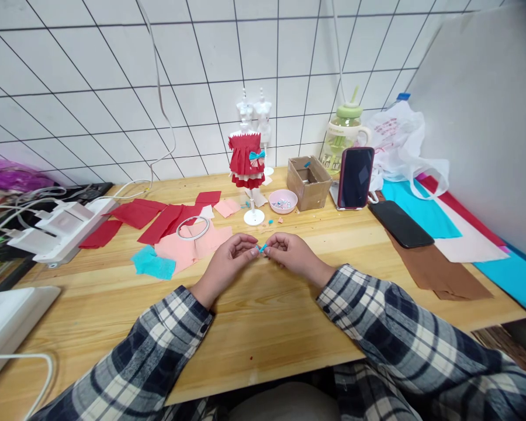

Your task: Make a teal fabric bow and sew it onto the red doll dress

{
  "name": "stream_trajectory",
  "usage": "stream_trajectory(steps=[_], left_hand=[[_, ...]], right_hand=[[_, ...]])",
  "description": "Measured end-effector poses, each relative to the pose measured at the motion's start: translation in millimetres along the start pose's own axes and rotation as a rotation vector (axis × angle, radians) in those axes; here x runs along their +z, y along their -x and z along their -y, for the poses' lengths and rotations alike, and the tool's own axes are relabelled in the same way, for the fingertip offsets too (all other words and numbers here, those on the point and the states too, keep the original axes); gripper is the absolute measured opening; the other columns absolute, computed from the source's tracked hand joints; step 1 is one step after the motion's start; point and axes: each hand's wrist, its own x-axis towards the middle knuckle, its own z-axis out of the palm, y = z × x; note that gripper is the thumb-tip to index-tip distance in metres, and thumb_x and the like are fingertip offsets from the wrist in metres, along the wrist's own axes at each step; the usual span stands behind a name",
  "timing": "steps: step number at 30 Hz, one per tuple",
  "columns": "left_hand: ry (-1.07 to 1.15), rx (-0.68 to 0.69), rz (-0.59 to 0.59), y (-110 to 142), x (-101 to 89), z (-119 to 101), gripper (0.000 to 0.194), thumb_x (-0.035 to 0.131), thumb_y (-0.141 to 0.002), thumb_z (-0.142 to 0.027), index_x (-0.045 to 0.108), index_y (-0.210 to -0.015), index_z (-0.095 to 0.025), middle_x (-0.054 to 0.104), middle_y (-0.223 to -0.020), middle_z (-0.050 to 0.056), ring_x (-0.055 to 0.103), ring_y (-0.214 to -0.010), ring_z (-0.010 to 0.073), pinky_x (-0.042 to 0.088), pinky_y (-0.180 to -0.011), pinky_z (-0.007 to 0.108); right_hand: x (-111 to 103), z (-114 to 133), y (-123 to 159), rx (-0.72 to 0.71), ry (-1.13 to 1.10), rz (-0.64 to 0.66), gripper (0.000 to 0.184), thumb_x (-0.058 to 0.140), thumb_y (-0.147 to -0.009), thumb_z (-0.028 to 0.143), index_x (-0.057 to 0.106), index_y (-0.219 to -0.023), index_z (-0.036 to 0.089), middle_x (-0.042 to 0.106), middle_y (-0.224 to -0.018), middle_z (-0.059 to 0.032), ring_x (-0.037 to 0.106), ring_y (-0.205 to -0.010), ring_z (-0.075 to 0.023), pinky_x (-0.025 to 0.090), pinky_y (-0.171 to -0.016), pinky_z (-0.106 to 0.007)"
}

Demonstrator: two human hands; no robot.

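Between the fingertips of both hands is a small blue piece of crepe paper [263,248], pinched from either side above the table. My left hand [231,261] is closed on its left end, and my right hand [298,255] grips the right end. Just beyond them stands a small white dress form [254,217] wearing a red pleated paper dress [244,155] with a blue and pink bow [257,156] at its side. A pink dish [283,193] of small shiny beads sits behind my right hand.
Red paper pieces [142,213], pink paper [214,234], a blue scrap [153,263] and a tape roll [178,229] lie left. A cardboard box [319,196], propped phone [356,178], bottle [333,131], black phone [401,224] and brown paper [442,272] are right. A power strip [65,231] sits far left.
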Motion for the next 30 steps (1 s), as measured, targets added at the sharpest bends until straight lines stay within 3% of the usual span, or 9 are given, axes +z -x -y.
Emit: stream_trajectory(steps=[7,19,30], left_hand=[[-0.227,-0.014,-0.037,2.0,2.5,-1.4,0.032,0.070,-0.074,-0.046,0.065,-0.085,-0.016,0.065,-0.076,0.001,0.058,-0.069,0.0148,0.044,-0.064,0.025],[-0.493,0.109,0.098,3.4,1.6,0.6,0.015,0.060,-0.079,-0.032,0.065,-0.080,-0.018,0.066,-0.074,0.000,0.056,-0.070,0.0154,0.044,-0.066,0.025],[-0.375,0.049,0.027,1.4,1.2,0.0,0.018,0.062,-0.079,-0.035,0.065,-0.081,-0.017,0.066,-0.076,0.001,0.058,-0.071,0.0161,0.045,-0.067,0.026]], right_hand=[[2.2,-1.3,1.0,-0.018,0.000,0.015,0.017,0.064,-0.074,0.031,0.059,-0.081,0.016,0.057,-0.068,0.0023,0.048,-0.054,-0.0077,0.039,-0.050,-0.020],[1.4,-0.1,3.9,-0.073,0.166,0.031,0.008,0.059,-0.076,0.024,0.061,-0.074,0.016,0.054,-0.058,0.0041,0.046,-0.053,-0.0082,0.035,-0.051,-0.020],[0.1,2.3,3.2,-0.038,0.121,-0.001,0.015,0.062,-0.076,0.030,0.062,-0.078,0.016,0.059,-0.065,0.0022,0.048,-0.053,-0.0083,0.037,-0.052,-0.021]])
